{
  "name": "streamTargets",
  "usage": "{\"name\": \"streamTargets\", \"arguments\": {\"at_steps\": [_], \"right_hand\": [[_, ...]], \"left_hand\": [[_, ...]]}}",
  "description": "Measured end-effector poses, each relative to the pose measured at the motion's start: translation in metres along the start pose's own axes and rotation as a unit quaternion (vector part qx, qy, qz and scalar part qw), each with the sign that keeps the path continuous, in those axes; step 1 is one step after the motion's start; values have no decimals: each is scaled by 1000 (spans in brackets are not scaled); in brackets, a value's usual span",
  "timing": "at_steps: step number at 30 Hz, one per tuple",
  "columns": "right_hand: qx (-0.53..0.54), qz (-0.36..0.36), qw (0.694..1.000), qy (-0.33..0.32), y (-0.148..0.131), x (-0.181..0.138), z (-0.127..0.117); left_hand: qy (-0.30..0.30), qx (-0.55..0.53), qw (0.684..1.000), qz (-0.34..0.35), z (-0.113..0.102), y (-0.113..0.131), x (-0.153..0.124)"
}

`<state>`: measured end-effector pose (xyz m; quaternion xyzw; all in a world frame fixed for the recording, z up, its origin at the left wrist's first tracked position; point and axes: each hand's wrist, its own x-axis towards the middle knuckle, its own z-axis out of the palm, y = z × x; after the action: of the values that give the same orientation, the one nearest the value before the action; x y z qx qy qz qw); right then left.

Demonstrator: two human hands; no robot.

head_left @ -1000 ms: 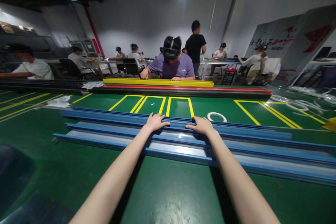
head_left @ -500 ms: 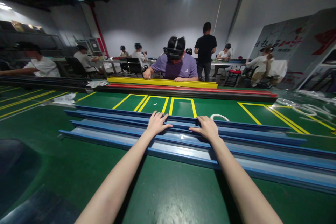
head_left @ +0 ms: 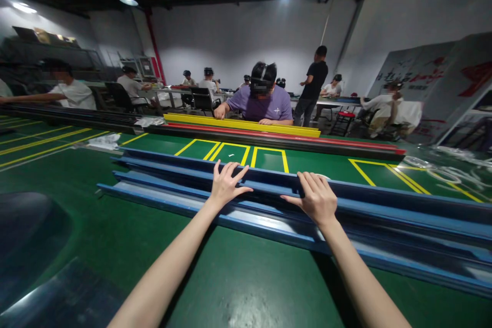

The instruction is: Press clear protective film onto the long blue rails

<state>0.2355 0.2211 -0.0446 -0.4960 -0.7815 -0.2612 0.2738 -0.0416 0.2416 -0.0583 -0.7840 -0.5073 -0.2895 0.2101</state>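
Several long blue profiles [head_left: 384,204] lie side by side across the green table [head_left: 246,277] in front of me. My left hand [head_left: 226,185] rests on the second profile from the far side, fingers spread and open. My right hand [head_left: 317,199] lies on the same profile a little to the right. Its fingers are pressed together and hooked over the far edge, with the thumb along the near side. The farthest blue profile [head_left: 172,158] stands tilted up on its edge just behind my fingertips.
Yellow [head_left: 246,124], red and black profiles lie along the table's far side. A person in a purple shirt [head_left: 265,105] works on them. A white tape ring shows behind my right hand. More people sit at tables behind, and clear plastic lies at the right [head_left: 442,164].
My hands have drawn closer to me on the blue profiles. My left fingers have spread. The far profile has tipped up on its edge. My view has shifted right.
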Motion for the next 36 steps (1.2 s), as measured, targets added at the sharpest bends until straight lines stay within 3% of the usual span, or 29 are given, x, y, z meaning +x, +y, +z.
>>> {"name": "streamTargets", "arguments": {"at_steps": [9, 17, 25, 36], "right_hand": [[-96, -68, 982, 145, 5, -30, -72], [-96, -75, 982, 146, 14, -73, -119], [-93, -99, 982, 128, 14, -115, -123], [-89, -79, 987, 105, 8, -147, -116]], "left_hand": [[152, -14, 984, 88, -39, 25, -3], [199, -37, 969, 138, -72, 70, -24], [204, -54, 968, 137, -74, 102, -63], [167, -69, 974, 138, -67, 115, -88]]}}
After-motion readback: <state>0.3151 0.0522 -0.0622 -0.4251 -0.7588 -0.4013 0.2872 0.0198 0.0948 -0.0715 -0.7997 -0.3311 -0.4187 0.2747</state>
